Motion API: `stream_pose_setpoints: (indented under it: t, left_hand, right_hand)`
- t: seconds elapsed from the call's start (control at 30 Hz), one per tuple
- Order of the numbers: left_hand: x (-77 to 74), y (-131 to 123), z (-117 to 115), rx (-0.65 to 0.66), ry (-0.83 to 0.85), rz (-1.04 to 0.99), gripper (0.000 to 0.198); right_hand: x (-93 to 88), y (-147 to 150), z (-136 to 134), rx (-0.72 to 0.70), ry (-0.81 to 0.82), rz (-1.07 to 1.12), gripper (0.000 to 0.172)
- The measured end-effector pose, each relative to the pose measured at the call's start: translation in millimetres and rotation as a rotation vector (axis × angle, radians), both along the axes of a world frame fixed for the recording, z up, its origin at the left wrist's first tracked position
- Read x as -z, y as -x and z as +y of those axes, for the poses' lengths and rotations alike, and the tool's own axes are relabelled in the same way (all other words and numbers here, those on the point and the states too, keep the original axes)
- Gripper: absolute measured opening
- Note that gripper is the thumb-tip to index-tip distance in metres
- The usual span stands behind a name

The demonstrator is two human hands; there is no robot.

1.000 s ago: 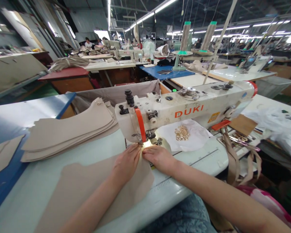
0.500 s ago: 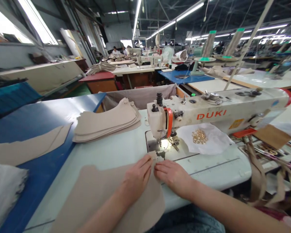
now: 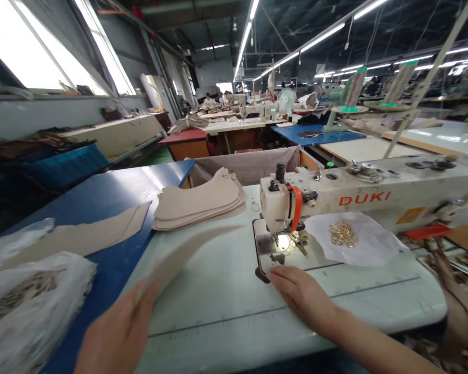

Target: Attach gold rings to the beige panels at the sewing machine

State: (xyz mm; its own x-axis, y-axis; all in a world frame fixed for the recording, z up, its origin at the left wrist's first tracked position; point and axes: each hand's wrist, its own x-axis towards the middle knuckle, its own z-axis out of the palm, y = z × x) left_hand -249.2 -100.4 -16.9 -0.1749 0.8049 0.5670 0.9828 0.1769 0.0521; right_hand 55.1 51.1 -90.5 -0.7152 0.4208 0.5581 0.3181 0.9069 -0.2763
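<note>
A beige fabric piece, seen nearly edge-on and blurred, is gripped along its near end by my left hand at the lower left. It is lifted and tilted above the pale machine table. My right hand rests on the table just in front of the sewing machine's needle plate. Its fingers are stretched out close together; the thumb is hidden, and nothing shows in them. The white sewing machine has its needle area lit. Behind the raised piece lies a stack of beige fabric pieces.
Gold-coloured metal rings lie on a white sheet under the machine arm. On the blue table at left are more beige pieces and a plastic bag with strips inside. Thread cones stand behind.
My left hand has moved left and toward me, carrying the fabric piece away from the needle area. My right hand stays near the needle plate without the fabric under it. The view has turned left.
</note>
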Motion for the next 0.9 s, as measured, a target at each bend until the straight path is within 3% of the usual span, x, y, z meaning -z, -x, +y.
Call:
stream_pose_setpoints:
  t: [0.03,0.1,0.17,0.23,0.3,0.37,0.47,0.53,0.6,0.73,0.83,0.9]
  left_hand:
    - [-23.2,8,17,-0.08,-0.034,-0.014,0.051]
    - [-61.5,20,60,-0.081,-0.071,0.012,0.048]
    - [-79.7,27,112,-0.004,-0.016,0.031,0.049]
    - [-74.1,31,160,0.026,0.124,0.002,0.05]
    - [-50.0,32,196,0.013,0.197,-0.028,0.045]
    - [-18.2,32,216,-0.005,0.26,-0.054,0.036]
    - [20.8,31,221,-0.035,0.294,-0.073,0.041]
    - [31.2,33,218,-0.052,0.284,-0.072,0.048]
    - [28.2,44,214,-0.096,0.25,-0.067,0.052]
    - [0.5,96,197,-0.33,0.128,-0.07,0.054]
    - [-16.0,147,167,-0.501,0.075,-0.074,0.049]
    - [-18.0,174,144,-0.478,0.106,-0.061,0.041]
  right_hand:
    - [0.1,0,-1,0.009,0.013,0.001,0.029]
    - [0.0,1,-1,0.022,0.026,0.005,0.029]
    - [-0.4,2,-2,0.039,0.035,0.014,0.029]
    - [-1.1,3,-2,0.061,0.038,0.026,0.03]
    - [-1.3,3,-2,0.087,0.034,0.038,0.031]
    - [-0.3,3,-2,0.111,0.013,0.051,0.032]
    - [3.0,2,-1,0.108,-0.033,0.064,0.032]
    - [5.4,0,1,0.078,-0.058,0.045,0.031]
    - [7.3,-2,2,0.055,-0.078,0.014,0.03]
    - [8.0,-3,6,0.042,-0.123,-0.019,0.03]
    - [8.3,-3,9,0.021,-0.16,-0.005,0.029]
    - [9.7,-4,11,0.009,-0.165,-0.004,0.027]
